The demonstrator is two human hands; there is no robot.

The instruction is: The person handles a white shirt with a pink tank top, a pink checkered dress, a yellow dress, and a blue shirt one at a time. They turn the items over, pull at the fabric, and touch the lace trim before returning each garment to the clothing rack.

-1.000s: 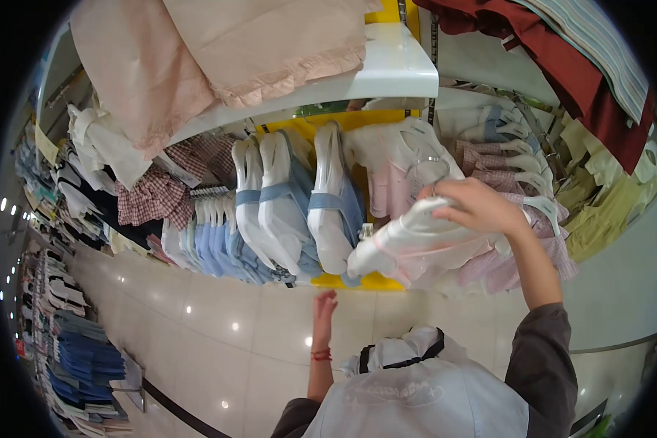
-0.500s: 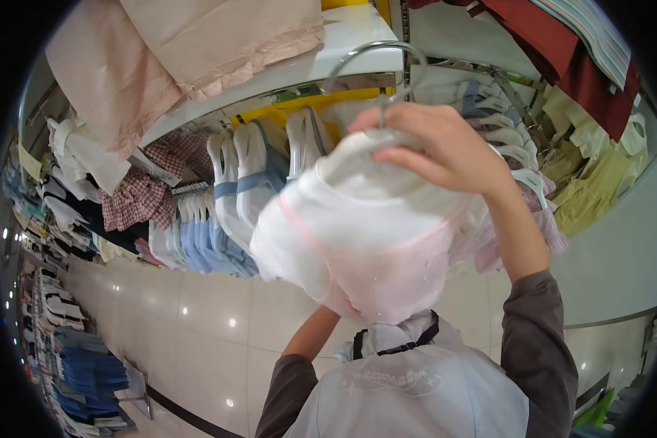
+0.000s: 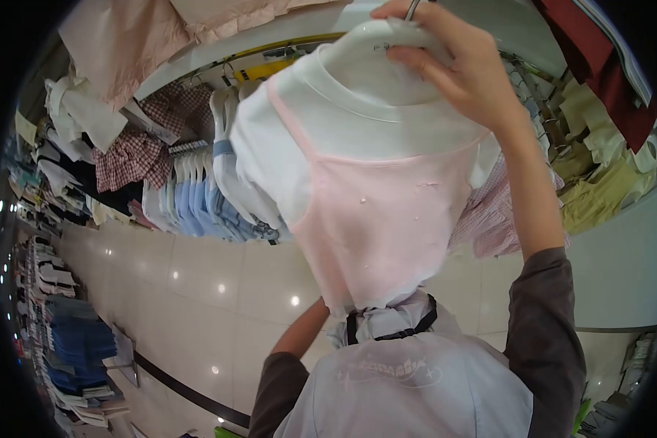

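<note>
My right hand [image 3: 466,62] is closed around the top of a white hanger [image 3: 369,45], thumb in front, just below its metal hook. On the hanger hangs a child's white T-shirt [image 3: 270,139] with a pink camisole-style layer [image 3: 383,212] over its front, dotted with a few small beads. The garment faces me and fills the middle of the view. My left forearm [image 3: 303,330] reaches up behind the garment's lower edge. The left hand itself is hidden there, so its fingers do not show.
Behind the garment runs a rail with white and blue clothes [image 3: 197,193] on hangers. Red checked clothes [image 3: 135,160] hang to the left, yellow-green ones [image 3: 606,182] to the right. Pale pink garments [image 3: 124,44] lie over the upper shelf. Folded jeans [image 3: 80,336] are at lower left.
The T-shirt on its hanger has come up and nearer, and now faces me more squarely. My right hand has risen with it and keeps its grip on the hanger.
</note>
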